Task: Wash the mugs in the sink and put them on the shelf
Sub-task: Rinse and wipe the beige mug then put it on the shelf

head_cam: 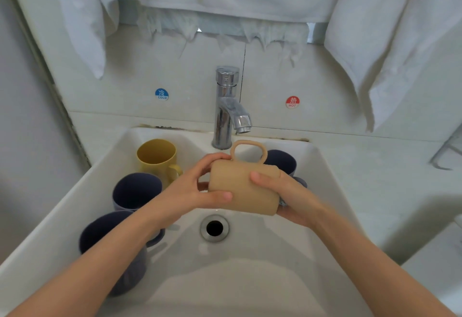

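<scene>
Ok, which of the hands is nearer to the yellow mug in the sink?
Left. The left hand grips the beige mug close beside the yellow mug; the right hand holds the beige mug's other end, farther off.

You are at a washroom basin, most likely in a home or lodging: a white ceramic sink [250, 279] with a round metal drain [214, 228] sits under a single chrome tap [226, 106], and the wall behind it is faced with pale tiles [125, 71]. Round stickers on those tiles mark cold [161, 94] in blue and hot [292, 102] in red on either side of the tap. White towels [390, 41] hang along the wall above the tap, and a wire rack [447, 151] is fixed at your right.
</scene>
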A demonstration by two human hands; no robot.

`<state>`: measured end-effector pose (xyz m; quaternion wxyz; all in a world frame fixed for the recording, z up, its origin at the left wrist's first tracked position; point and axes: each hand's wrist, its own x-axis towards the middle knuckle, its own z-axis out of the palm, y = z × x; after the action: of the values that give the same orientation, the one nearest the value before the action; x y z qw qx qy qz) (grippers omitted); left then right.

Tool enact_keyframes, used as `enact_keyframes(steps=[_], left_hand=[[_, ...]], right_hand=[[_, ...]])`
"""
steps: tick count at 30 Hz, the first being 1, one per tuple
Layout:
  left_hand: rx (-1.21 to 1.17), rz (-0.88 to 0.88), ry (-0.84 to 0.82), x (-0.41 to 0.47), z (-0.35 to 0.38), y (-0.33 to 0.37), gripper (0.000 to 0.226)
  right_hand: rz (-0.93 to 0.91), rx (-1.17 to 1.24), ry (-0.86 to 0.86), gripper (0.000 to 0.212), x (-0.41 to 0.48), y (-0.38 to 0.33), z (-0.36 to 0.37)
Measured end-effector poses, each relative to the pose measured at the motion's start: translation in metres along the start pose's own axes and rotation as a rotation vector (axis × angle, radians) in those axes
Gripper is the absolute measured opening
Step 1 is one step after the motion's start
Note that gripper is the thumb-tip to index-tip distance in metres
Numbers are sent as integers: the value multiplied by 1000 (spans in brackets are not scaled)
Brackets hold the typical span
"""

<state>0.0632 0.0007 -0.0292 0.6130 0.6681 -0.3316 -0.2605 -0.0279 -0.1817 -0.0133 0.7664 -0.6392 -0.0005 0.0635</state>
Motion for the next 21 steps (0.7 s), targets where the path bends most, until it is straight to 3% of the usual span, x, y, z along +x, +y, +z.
enact_keyframes(steps=[5, 9, 16, 18, 21], left_hand=[[-269, -210, 69, 2, -1, 0, 48], [-295, -308, 60, 1, -2, -2, 52], [-253, -263, 136, 3, -4, 2, 53], [-143, -229, 165, 4, -7, 0, 55], [200, -184, 188, 7, -6, -6, 61]], right_hand=[[-75, -533, -51, 42, -3, -4, 0], [-99, -797, -65, 36, -2, -3, -9], [-129, -846, 50, 32, -5, -17, -31], [-108, -824, 108, 29, -7, -21, -41], [-117, -704, 286, 22, -8, -24, -53]])
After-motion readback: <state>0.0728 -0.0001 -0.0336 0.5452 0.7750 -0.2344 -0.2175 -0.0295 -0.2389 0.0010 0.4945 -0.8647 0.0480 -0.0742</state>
